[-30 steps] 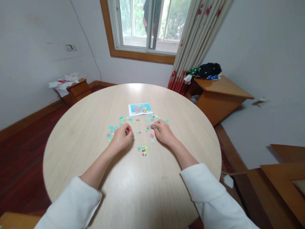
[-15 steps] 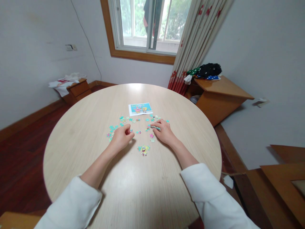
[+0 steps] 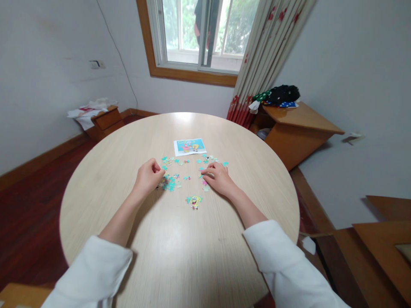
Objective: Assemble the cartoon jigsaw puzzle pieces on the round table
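Observation:
My left hand is closed in a pinch at the left edge of the loose jigsaw pieces; what its fingertips hold, if anything, is hidden. Its fingers are just beside a heap of teal pieces. On the right, my right hand reaches low over other pieces, with bent fingers and thumb apart. A pink piece shows under its thumb. Between my hands and closer to me lies a joined part of the puzzle, a yellow cartoon figure with teal bits at its sides.
A printed picture card lies behind the pieces on the round wooden table. Beyond the table are a window and a curtain. A wooden cabinet with cloths on top stands at the right.
My left hand has moved left, away from the middle. The teal pieces on the left now lie bunched closer to the middle. My right hand has shifted slightly toward me, with its fingers lower.

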Action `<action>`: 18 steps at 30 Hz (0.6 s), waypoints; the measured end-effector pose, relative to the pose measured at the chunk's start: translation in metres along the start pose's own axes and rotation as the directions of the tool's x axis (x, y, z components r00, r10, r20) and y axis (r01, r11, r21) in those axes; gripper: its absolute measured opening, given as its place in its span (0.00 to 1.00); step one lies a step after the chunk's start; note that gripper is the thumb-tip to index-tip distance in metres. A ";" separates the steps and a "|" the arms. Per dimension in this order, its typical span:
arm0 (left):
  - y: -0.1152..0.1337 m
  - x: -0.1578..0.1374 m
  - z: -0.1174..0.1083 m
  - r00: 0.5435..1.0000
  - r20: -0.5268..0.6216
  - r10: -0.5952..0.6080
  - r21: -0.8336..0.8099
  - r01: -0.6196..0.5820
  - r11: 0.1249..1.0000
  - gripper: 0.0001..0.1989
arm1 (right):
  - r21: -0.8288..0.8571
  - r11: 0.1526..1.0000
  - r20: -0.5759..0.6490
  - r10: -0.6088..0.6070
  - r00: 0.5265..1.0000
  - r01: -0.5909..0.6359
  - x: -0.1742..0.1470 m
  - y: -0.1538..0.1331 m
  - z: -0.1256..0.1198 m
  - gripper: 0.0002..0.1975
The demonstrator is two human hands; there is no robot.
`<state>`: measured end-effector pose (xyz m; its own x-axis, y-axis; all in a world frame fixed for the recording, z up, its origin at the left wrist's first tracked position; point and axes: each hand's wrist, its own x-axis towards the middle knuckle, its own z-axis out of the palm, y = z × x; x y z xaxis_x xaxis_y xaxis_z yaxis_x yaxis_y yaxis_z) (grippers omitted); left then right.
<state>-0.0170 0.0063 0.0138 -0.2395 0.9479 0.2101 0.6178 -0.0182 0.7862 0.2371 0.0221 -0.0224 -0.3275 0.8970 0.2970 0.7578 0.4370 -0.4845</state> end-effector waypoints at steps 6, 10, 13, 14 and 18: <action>-0.005 0.006 -0.006 0.997 -0.070 -0.026 0.013 0.027 1.000 0.09 | 0.003 1.000 0.027 0.030 0.999 -0.030 0.000 -0.001 -0.001 0.09; -0.005 0.006 -0.006 0.997 -0.072 -0.016 0.022 0.018 1.000 0.10 | 0.010 1.000 0.017 0.025 1.000 -0.026 0.000 0.000 -0.001 0.07; -0.005 0.005 -0.006 0.998 -0.066 -0.016 0.025 0.018 1.000 0.11 | 0.017 0.999 0.021 0.029 0.999 -0.029 0.001 0.000 -0.001 0.05; -0.006 0.005 -0.005 0.998 -0.064 -0.016 0.026 0.018 1.000 0.11 | 0.018 0.999 0.024 0.032 0.999 -0.032 0.001 -0.001 -0.001 0.05; -0.007 0.006 -0.004 0.999 -0.054 -0.009 0.029 0.011 1.000 0.12 | 0.030 0.999 0.030 0.035 0.999 -0.036 0.001 -0.002 -0.002 0.04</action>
<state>-0.0262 0.0103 0.0117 -0.2851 0.9296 0.2337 0.6365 0.0013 0.7713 0.2366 0.0218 -0.0201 -0.3176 0.9132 0.2552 0.7519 0.4066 -0.5190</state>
